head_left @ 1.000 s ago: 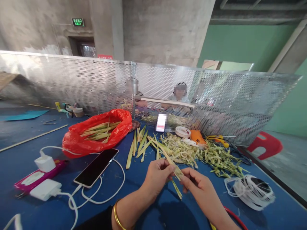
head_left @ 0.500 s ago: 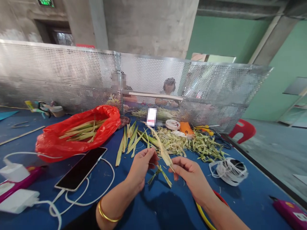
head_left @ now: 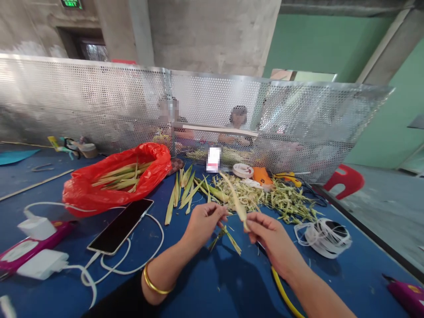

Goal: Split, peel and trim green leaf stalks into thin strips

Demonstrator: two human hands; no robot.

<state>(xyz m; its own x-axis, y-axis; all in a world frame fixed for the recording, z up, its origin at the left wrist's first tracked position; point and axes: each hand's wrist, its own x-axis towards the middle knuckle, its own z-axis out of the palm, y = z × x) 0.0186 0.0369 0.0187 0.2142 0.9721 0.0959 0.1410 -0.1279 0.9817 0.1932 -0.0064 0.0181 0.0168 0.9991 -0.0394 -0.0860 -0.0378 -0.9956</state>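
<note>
My right hand [head_left: 270, 232] pinches the lower end of a pale husk-like leaf [head_left: 238, 203], which points up and away over the pile. My left hand [head_left: 205, 225] is closed at the fingertips, just left of the leaf's lower end and apart from it. What those fingertips hold, if anything, is hidden. Under them sits a small bunch of green and yellow strips [head_left: 234, 244]; whether it hangs from the fingers or lies on the table I cannot tell. Behind the hands are a heap of shredded leaf bits [head_left: 288, 201] and several longer husk leaves [head_left: 172, 198].
On the blue table [head_left: 195, 282] stand a red plastic bag [head_left: 82, 187] of leaves, a phone [head_left: 122, 225] with white cables, a purple power strip [head_left: 20, 254] and a white string roll [head_left: 327, 240]. A perforated metal screen [head_left: 212, 97] crosses the back; people sit beyond it.
The leaf in my right hand has turned and now looks narrower. The whole view has shifted slightly, so the table things appear further right. My left hand stays pinched beside it.
</note>
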